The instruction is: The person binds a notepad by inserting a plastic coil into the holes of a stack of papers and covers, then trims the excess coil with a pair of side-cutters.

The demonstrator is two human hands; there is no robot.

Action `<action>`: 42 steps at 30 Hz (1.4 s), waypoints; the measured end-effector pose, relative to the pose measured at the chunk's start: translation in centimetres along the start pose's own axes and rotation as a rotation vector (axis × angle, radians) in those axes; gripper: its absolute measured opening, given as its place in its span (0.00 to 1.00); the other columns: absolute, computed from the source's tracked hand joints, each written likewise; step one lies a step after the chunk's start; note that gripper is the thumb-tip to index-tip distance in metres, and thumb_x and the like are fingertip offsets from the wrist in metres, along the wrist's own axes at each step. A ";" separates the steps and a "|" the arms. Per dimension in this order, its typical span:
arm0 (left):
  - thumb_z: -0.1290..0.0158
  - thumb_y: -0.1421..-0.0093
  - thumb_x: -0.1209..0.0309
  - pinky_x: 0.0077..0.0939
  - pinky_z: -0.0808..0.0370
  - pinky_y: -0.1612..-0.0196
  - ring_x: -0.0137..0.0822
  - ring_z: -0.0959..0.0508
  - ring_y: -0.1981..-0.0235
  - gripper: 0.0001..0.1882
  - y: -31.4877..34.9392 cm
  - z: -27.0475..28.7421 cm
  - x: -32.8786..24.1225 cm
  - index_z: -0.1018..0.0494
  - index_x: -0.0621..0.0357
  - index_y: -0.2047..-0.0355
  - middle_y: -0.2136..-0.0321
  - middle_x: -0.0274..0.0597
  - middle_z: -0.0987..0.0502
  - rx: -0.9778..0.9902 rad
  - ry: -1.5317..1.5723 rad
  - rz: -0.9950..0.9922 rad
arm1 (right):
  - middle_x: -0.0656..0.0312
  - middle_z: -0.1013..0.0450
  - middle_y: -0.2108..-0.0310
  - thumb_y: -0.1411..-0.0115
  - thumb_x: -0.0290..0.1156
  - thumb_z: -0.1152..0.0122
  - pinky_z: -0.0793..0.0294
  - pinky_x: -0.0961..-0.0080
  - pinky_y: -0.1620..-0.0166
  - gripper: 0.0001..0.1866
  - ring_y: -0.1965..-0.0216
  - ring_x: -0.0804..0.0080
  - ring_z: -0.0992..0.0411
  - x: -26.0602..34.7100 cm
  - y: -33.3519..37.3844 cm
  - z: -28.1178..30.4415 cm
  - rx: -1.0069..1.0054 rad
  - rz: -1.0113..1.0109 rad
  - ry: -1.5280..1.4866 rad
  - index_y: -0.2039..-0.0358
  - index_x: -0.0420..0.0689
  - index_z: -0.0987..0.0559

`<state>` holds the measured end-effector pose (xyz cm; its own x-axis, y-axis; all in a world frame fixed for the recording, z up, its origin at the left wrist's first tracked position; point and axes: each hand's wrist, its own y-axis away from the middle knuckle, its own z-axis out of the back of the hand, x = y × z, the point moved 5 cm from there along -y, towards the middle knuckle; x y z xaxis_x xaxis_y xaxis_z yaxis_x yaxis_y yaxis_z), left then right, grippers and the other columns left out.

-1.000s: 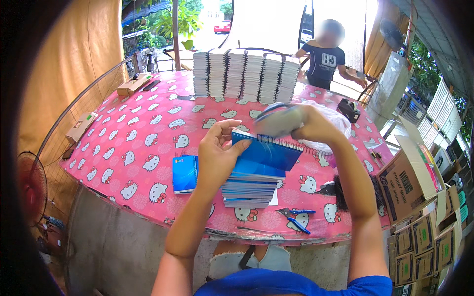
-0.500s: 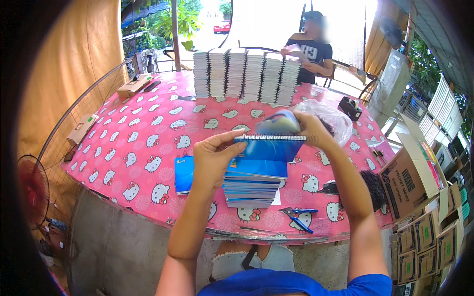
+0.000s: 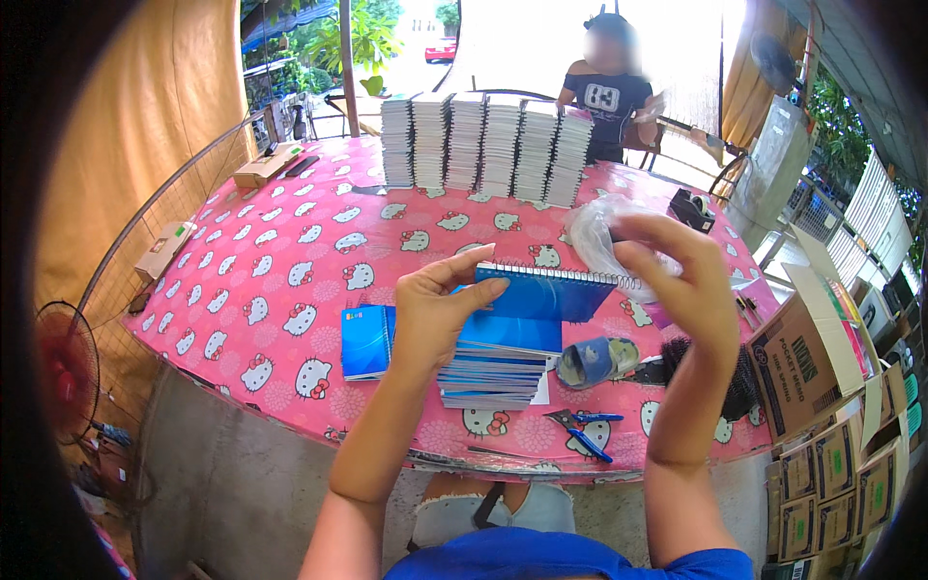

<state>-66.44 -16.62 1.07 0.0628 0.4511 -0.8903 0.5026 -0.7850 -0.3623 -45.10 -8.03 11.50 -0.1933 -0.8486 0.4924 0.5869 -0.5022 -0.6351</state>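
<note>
My left hand grips a blue spiral notebook by its left end, thumb in front, coil edge up. A clear wire coil sticks out past the notebook's right end. Beside that end, my right hand is raised with fingers curved and apart; nothing shows in them. Below the held notebook is a stack of blue notebooks. Another blue notebook lies left of it. A blue patterned slipper rests on the table right of the stack, above blue-handled pliers.
Tall stacks of spiral notebooks stand at the table's far side, a person behind them. A plastic bag, black coils, a tape dispenser and an open carton are at the right. The pink tablecloth covers the table.
My right hand has set the slipper down beside the stack and come back up by the coil's end. The held notebook has shifted slightly right. The person opposite has turned and moved their hands.
</note>
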 end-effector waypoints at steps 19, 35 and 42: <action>0.39 0.50 0.83 0.22 0.23 0.62 0.29 0.22 0.65 0.10 1.3 -1.7 -4.9 0.26 0.64 0.67 0.62 0.47 0.21 0.102 -0.326 -0.421 | 0.48 0.31 0.51 0.45 0.37 0.37 0.35 0.58 0.46 0.26 0.48 0.52 0.33 -6.2 19.4 -7.4 0.094 -0.150 0.312 0.49 0.38 0.30; 0.35 0.57 0.84 0.25 0.23 0.66 0.35 0.21 0.66 0.11 9.1 -2.8 -2.6 0.24 0.67 0.72 0.67 0.47 0.22 0.071 -0.613 -0.707 | 0.47 0.32 0.57 0.52 0.34 0.33 0.30 0.62 0.56 0.26 0.57 0.52 0.31 2.6 14.2 -6.6 -0.046 -0.070 -0.018 0.53 0.38 0.27; 0.35 0.57 0.85 0.25 0.23 0.66 0.36 0.21 0.67 0.11 9.2 -2.3 -2.8 0.24 0.66 0.72 0.66 0.47 0.22 0.084 -0.644 -0.737 | 0.49 0.29 0.62 0.48 0.33 0.36 0.27 0.65 0.59 0.22 0.62 0.57 0.28 1.1 13.5 -7.0 0.183 -0.236 -0.322 0.54 0.36 0.26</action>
<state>-60.00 -24.08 0.90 -0.7369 0.5418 -0.4043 0.1626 -0.4384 -0.8840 -42.88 -16.89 -0.71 -0.1007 -0.6043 0.7904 0.6910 -0.6140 -0.3815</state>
